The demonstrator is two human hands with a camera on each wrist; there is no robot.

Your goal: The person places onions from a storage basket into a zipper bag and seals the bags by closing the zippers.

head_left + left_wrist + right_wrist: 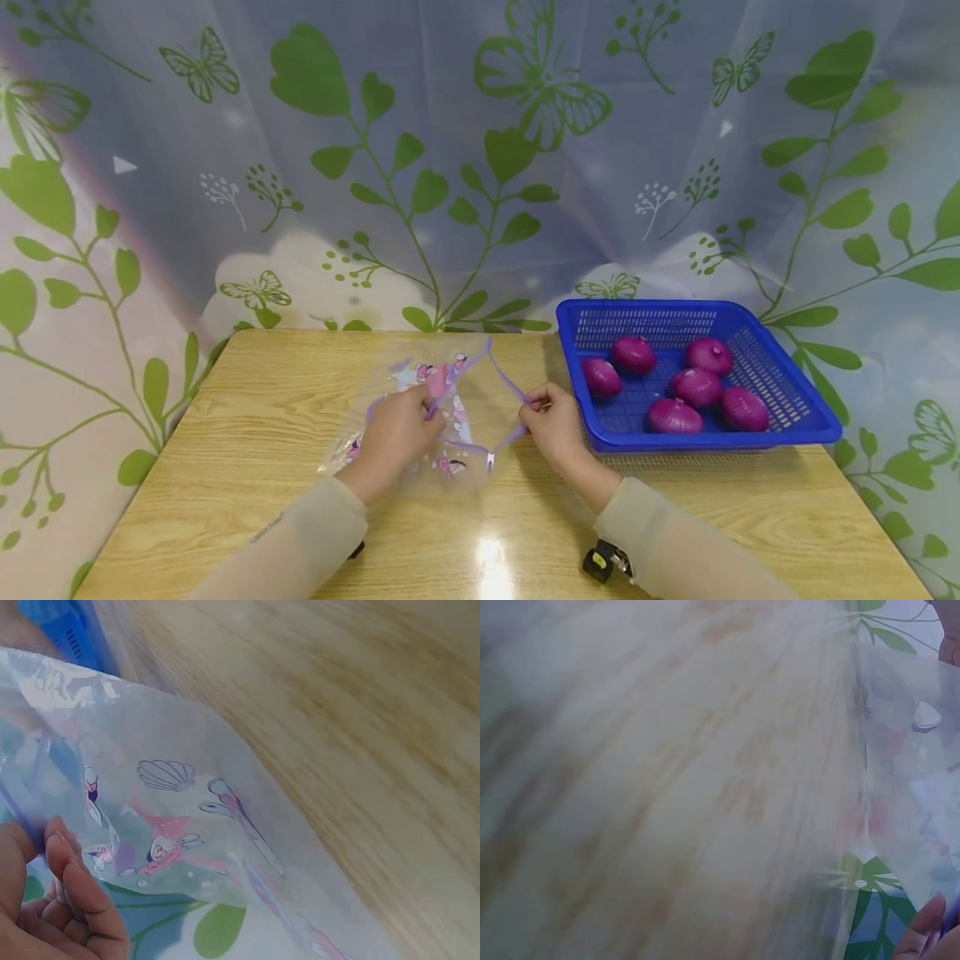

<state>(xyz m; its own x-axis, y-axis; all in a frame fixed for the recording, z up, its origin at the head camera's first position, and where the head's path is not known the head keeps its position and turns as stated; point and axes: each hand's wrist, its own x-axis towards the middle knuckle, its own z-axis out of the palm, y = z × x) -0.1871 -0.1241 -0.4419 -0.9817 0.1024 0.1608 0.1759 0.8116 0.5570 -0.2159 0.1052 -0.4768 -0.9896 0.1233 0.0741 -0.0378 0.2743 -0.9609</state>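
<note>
A clear plastic zipper bag (448, 465) with pink cartoon prints has its purple-edged mouth spread wide, facing right. My left hand (399, 429) pinches one side of the purple zip strip between thumb and fingers. Opposite it, my right hand (555, 423) pinches the other side of the strip. A small white slider (491, 457) sits on the strip at the near corner of the mouth. In the left wrist view the bag's printed side (169, 832), with shell and star shapes, stretches out past the left hand's fingers (79, 889). Nothing but air shows inside the bag.
On the right of the wooden table (247, 400) stands a blue plastic basket (708, 437), close beside the right hand. Several purple-red onions (696, 387) lie in it. A curtain (420, 167) with green leaves and butterflies hangs behind the table.
</note>
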